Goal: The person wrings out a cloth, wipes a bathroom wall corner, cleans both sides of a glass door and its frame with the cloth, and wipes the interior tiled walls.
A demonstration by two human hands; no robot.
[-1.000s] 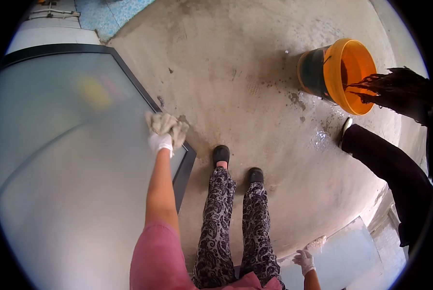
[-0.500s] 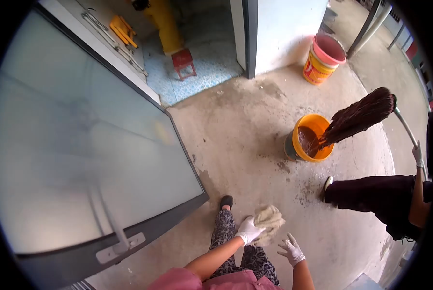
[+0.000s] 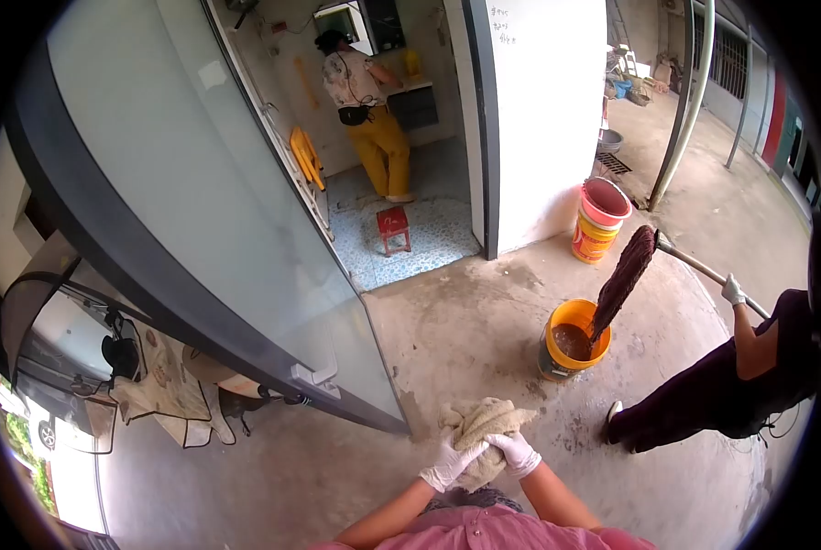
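Note:
A bunched beige cloth (image 3: 486,420) is held up in front of my body by both hands, which wear white gloves. My left hand (image 3: 451,464) is closed on its left side, and my right hand (image 3: 517,453) grips it from the right, thumbs close together. Folds of the cloth hide some of my fingers. Ahead and to the right, apart from my hands, stands a yellow bucket (image 3: 563,362) of murky brown water. A dark, wet mop head (image 3: 627,278) hangs with its lower end in the bucket.
A co-worker (image 3: 736,367) on the right holds the mop's pole (image 3: 709,273). The frosted glass door (image 3: 218,211) stands open at left. Inside the doorway are another person (image 3: 366,119) and a red stool (image 3: 393,229). Stacked buckets (image 3: 598,223) stand by the wall.
My right hand has moved from beside the cloth onto it. The view has tilted up, showing more of the room and yard. The co-worker's mop has come down more upright in the bucket.

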